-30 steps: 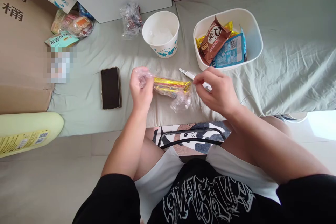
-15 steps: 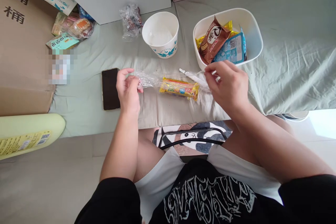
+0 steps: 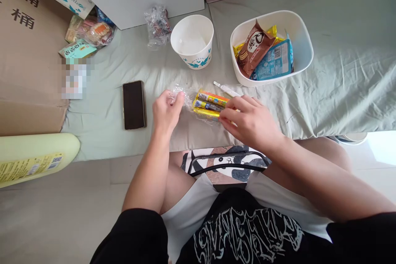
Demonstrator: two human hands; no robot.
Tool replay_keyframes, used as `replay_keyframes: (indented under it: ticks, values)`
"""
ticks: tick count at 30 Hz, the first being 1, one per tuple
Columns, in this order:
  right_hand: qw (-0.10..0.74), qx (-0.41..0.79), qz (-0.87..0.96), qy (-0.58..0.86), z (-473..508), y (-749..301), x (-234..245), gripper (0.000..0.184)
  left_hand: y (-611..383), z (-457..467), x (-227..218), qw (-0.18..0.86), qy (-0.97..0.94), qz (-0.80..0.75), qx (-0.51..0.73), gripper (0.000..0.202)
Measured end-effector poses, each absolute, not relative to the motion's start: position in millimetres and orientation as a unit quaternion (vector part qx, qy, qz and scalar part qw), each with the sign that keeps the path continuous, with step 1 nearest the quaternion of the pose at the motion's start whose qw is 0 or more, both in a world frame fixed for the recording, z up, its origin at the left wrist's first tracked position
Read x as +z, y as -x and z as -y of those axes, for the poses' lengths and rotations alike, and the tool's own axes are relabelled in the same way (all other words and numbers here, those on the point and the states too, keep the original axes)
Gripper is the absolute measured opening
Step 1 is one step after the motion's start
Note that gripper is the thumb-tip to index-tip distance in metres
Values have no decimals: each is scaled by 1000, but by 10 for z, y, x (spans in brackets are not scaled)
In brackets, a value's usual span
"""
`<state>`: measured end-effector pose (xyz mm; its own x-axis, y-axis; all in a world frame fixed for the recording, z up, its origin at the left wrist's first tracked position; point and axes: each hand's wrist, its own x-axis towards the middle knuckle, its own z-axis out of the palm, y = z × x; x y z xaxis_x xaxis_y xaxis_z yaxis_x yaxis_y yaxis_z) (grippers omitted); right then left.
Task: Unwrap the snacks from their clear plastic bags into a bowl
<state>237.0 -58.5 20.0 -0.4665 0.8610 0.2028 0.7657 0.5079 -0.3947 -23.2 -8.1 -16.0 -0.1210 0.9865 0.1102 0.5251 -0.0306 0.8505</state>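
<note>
My left hand is closed on the loose end of a clear plastic wrapper. Inside this wrapper lie yellow, printed snack sticks in a bundle, on the pale green cloth. The fingers of my right hand are closed round the bundle's right end, which they partly cover. Just behind that hand rests a knife with a white handle, its blade pointing to the left and its rear end hidden by my fingers.
Beyond the hands stand a white paper tub and a white plastic bin holding snack packets. A phone lies on the left. A crumpled clear wrapper, a carton and a yellow-green bottle are around.
My right hand has left the knife and moved left onto the snack sticks. My left hand has shifted right, bunching the wrapper. The bundle has turned, showing its separate sticks.
</note>
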Motion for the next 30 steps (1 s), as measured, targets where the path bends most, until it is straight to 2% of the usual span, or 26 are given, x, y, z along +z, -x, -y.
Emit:
replay_keyframes:
  ticks: [3, 5, 10, 13, 16, 19, 21, 26, 30]
  values:
    - [212, 131, 839, 484, 598, -2341, 199, 25, 142, 103, -134, 321, -565, -658, 380, 31]
    - [216, 129, 825, 506, 608, -2310, 195, 26, 100, 98, -139, 390, -551, -626, 389, 26]
    - [188, 159, 819, 518, 615, -2224, 153, 61, 35, 64, -123, 562, -484, -495, 453, 24]
    - [190, 177, 811, 524, 600, -2173, 117, 68, -39, 71, -50, 623, -401, -450, 498, 29]
    - [215, 221, 788, 532, 550, -2135, 87, 71, -166, 96, 52, 662, -309, -426, 534, 23]
    - [253, 300, 752, 530, 482, -2126, 88, 74, -321, 93, 158, 687, -232, -418, 548, 21]
    - [273, 372, 720, 518, 450, -2133, 107, 76, -401, 58, 220, 700, -189, -417, 548, 27]
    - [289, 616, 572, 459, 433, -2150, 142, 89, -382, -78, 319, 743, -98, -412, 518, 35]
    - [350, 738, 416, 401, 440, -2145, 153, 70, -349, -126, 364, 755, -55, -404, 513, 30]
